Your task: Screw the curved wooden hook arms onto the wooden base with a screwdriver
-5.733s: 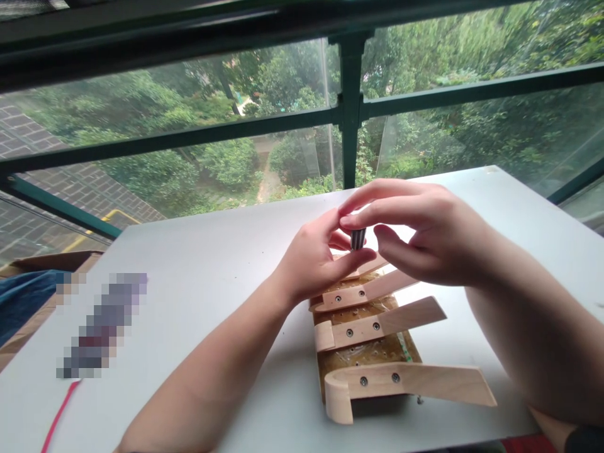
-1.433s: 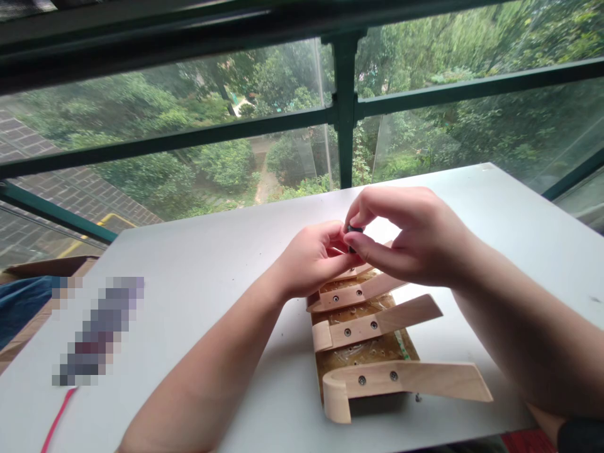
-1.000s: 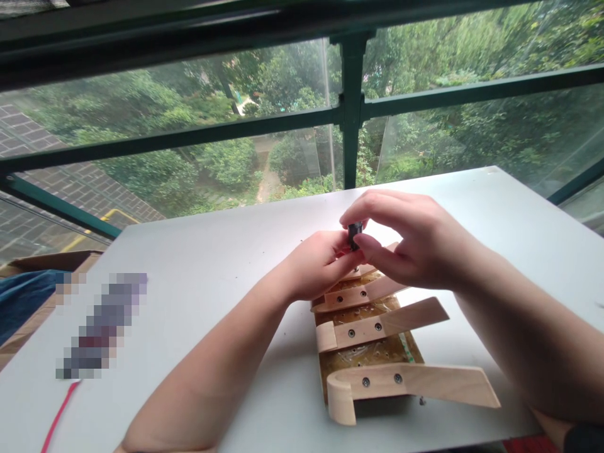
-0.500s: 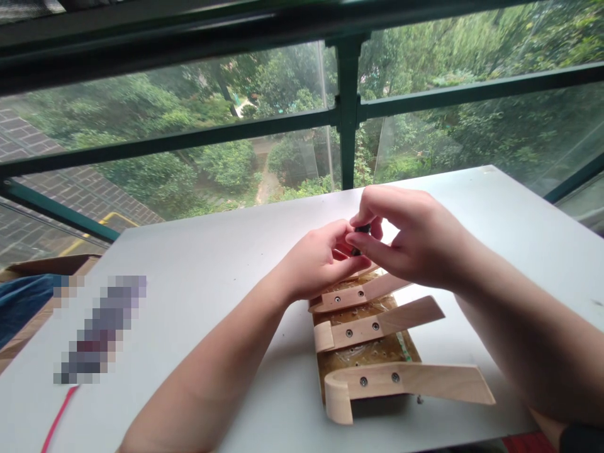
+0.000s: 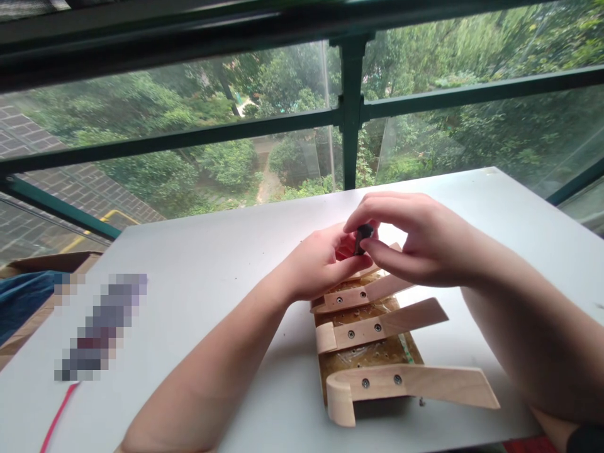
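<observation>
A wooden rack point(image 5: 368, 352) with several pale curved hooks screwed to a brown board lies on the white table point(image 5: 212, 270). My left hand point(image 5: 318, 261) rests curled over the rack's far end, fingers closed round the base of a small dark cylindrical tool point(image 5: 362, 238). My right hand point(image 5: 415, 242) pinches the top of that tool between thumb and fingertips, directly above the farthest hook. The tool's lower end is hidden by my fingers.
A blurred, pixelated object point(image 5: 97, 327) lies at the table's left with a red cord point(image 5: 59, 415) trailing from it. A green window frame point(image 5: 352, 107) stands just behind the table. Blue fabric point(image 5: 23, 302) and a brown box sit beyond the left edge.
My right fingers have shifted their pinch round the tool's top from frame to frame, while the tool sits lower than at first. The left hand and rack stay in place.
</observation>
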The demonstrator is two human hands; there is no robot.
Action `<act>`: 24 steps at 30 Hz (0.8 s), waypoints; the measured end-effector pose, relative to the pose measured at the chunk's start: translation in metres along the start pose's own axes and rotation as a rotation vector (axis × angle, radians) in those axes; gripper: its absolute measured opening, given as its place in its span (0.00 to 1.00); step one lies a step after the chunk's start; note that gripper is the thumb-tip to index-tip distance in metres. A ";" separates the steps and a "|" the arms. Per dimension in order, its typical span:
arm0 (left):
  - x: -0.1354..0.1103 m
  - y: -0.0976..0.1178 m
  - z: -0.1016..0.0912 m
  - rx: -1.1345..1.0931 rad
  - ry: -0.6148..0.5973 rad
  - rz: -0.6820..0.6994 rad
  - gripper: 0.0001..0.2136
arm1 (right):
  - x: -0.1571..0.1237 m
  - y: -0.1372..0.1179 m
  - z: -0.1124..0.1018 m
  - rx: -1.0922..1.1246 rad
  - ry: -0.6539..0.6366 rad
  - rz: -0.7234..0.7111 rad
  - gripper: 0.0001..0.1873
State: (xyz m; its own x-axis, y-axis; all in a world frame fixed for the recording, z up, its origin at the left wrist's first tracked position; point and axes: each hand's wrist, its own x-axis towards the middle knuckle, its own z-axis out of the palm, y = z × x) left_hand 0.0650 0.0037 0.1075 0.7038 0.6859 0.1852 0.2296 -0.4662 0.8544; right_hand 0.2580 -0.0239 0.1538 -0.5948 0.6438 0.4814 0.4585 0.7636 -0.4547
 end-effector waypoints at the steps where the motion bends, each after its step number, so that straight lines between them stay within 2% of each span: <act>1: 0.000 0.000 -0.001 0.035 0.001 -0.006 0.12 | 0.000 0.000 -0.001 0.019 -0.016 0.002 0.10; 7: 0.000 -0.001 -0.004 0.147 -0.025 -0.001 0.13 | -0.002 0.002 -0.005 0.051 -0.074 0.011 0.15; 14: -0.001 0.001 -0.002 0.210 -0.014 -0.017 0.12 | -0.001 0.000 -0.002 -0.089 0.022 0.092 0.05; 19: -0.001 0.003 -0.001 0.217 -0.002 0.021 0.11 | 0.000 0.000 0.006 -0.085 0.069 0.133 0.09; 24: 0.000 0.002 -0.001 0.185 -0.004 -0.013 0.12 | 0.000 0.001 0.004 -0.051 0.046 0.090 0.05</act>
State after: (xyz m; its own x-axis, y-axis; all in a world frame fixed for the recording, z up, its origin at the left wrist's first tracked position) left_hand 0.0645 0.0031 0.1092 0.7022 0.6909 0.1722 0.3585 -0.5521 0.7528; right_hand 0.2558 -0.0230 0.1503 -0.5197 0.7104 0.4746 0.5421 0.7036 -0.4595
